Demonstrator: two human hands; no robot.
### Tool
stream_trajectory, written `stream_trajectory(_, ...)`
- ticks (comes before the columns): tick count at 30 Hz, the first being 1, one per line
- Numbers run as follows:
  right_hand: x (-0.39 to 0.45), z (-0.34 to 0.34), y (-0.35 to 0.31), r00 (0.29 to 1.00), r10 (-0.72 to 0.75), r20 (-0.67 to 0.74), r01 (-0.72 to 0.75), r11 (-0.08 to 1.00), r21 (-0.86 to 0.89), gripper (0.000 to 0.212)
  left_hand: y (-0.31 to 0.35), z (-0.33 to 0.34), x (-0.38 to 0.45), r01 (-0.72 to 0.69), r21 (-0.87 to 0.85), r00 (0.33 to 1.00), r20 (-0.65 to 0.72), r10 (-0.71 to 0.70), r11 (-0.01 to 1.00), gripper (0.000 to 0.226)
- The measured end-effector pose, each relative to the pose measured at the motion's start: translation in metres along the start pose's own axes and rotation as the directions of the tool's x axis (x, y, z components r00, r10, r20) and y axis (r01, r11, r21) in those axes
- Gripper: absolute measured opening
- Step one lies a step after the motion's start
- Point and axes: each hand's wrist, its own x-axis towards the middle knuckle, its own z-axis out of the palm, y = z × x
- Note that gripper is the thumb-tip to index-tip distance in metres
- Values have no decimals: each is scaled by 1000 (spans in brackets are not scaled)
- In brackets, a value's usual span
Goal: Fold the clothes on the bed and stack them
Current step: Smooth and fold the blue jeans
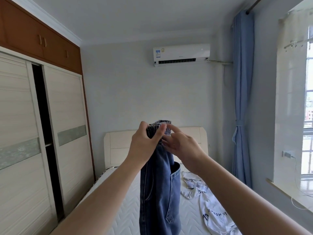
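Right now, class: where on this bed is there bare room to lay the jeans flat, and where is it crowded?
The free patch is the mattress on the wardrobe side, from the headboard down to the hanging jeans. The window side is crowded: a crumpled pale garment and a white printed shirt lie there.

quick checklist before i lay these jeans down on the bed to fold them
1. Left hand grips the jeans at the waistband: ok.
2. Right hand has a hold: not ok, its fingers are straight and only touch the waistband.
3. Jeans hang straight, legs aligned: cannot tell, lower part is out of frame.
4. Bare mattress on the left to lay them on: ok.
5. White shirt and light crumpled garment lie unfolded, right of the jeans: ok, keep clear.
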Motion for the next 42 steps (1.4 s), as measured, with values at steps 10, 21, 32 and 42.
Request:
stream_trajectory(10,-1,-35,22,998,38,-59,-38,999,3,39,-36,-21,4,-160,104,967,216,135,982,29)
stream_trajectory(21,4,-85,29,996,36,79,14,828,-561,69,-57,-39,-11,-134,7,895,431,119,991,41)
stream_trajectory(32,3,-88,40,981,92,172,20,830,-557,81,-59,-47,-4,-151,34,898,423,122,988,51)
stream_trajectory(42,7,-58,54,995,-92,25,93,887,-451,27,-51,-80,8,-17,129,802,594,-63,992,61)
